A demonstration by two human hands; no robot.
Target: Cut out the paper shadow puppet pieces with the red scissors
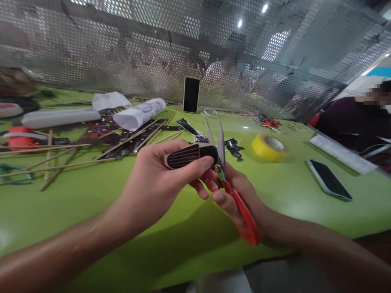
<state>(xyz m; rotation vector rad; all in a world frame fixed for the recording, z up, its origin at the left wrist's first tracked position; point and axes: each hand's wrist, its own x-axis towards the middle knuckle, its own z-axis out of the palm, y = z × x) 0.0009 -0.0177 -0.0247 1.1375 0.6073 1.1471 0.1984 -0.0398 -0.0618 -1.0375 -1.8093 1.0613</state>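
Forearms (69, 247) foremost, the left hand's fingers (195, 171) pinch a striped black cutout (183, 157) above the worktop (91, 203); the right hand's fingers (226, 202) wrap scissors (244, 211). The cutout seems light, bendable, best held edgewise.

Two phones (192, 95) (330, 180), one pair of scissors (244, 209), one yellow tape roll (259, 147), one printed paper roll (143, 113), two bare hands (159, 179) (244, 191), several thin sticks (61, 167)

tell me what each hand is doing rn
Left hand: closed on black cutout.
Right hand: holding red scissors, blades apart.
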